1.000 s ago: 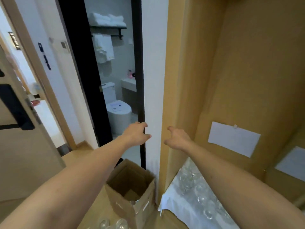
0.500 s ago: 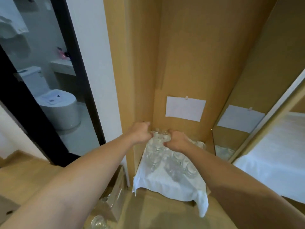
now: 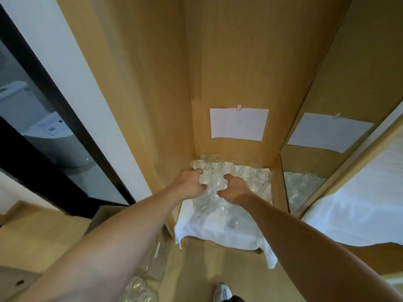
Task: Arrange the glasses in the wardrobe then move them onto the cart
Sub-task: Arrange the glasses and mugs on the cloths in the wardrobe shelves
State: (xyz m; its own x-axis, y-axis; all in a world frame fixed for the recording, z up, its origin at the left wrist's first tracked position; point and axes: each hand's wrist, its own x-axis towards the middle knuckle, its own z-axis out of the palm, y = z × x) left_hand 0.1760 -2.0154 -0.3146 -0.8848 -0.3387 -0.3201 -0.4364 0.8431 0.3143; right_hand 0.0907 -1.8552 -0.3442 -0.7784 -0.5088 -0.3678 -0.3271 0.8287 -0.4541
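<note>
The left hand (image 3: 189, 182) reaches into the wardrobe (image 3: 229, 62) with its fingers curled round a glass (image 3: 204, 177) at the left of the cluster. The right hand (image 3: 234, 188) is just beside it, fingers bent and closed on another glass (image 3: 218, 184) in the middle of the group. Both forearms stretch in from the bottom of the view and the hands nearly meet over the glassware.

The glasses (image 3: 226, 171) stand crowded on a white cloth (image 3: 218, 234) that covers the wardrobe floor. They fill the back and middle of the cloth, some touching, while two or three stand nearer the front edge, below the hands. How many there are cannot be told, as the clear glass blurs together. The cloth's front right corner hangs down over the wardrobe's edge.

On the back wall above the glasses a sheet of white paper (image 3: 238, 124) is pinned by a small clip. To the right, a mirror (image 3: 322, 149) repeats the paper and the glassware.

To the left of the wardrobe, a cardboard box (image 3: 102, 216) sits on the wooden floor, and more glasses (image 3: 139, 290) show at the bottom edge near the left forearm. Farther left, a dark-framed doorway opens on a toilet (image 3: 54, 138). A white shoe (image 3: 222, 290) shows at the bottom edge.
</note>
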